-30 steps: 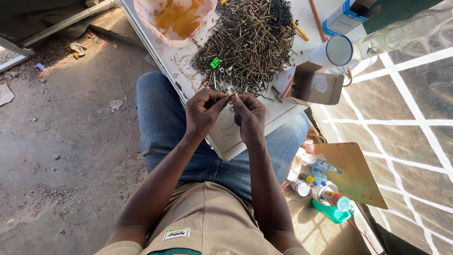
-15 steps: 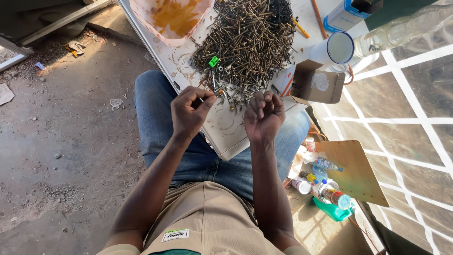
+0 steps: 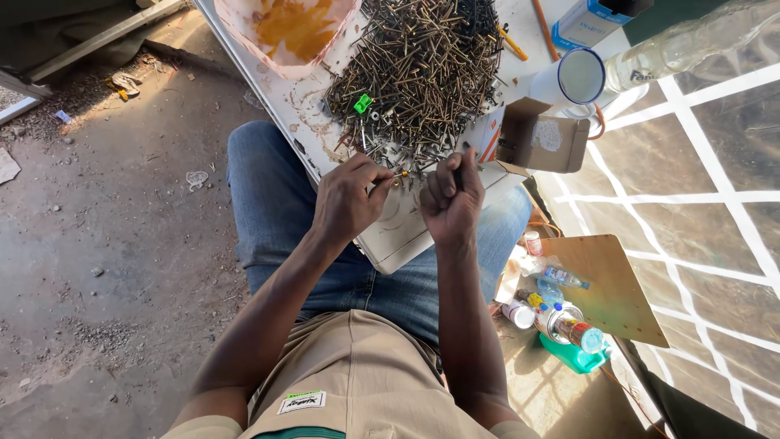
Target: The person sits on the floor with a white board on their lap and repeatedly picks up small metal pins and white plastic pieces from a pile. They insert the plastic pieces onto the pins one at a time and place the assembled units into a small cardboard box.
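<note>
L hand (image 3: 348, 197) pinches a small screw (image 3: 398, 175) by its shank, just beside the pile (image 3: 422, 69) on the board (image 3: 406, 236); R hand (image 3: 451, 195) clenched, contents unclear; screw looks light, stiff, sharp-tipped, slippery.

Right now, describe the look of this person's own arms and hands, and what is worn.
Both arms are bare from shoulder to wrist: no sleeves, gloves, watch or rings visible. The left hand and right hand are bare too. A sleeveless tan top with a small chest label and blue jeans are worn.
</note>
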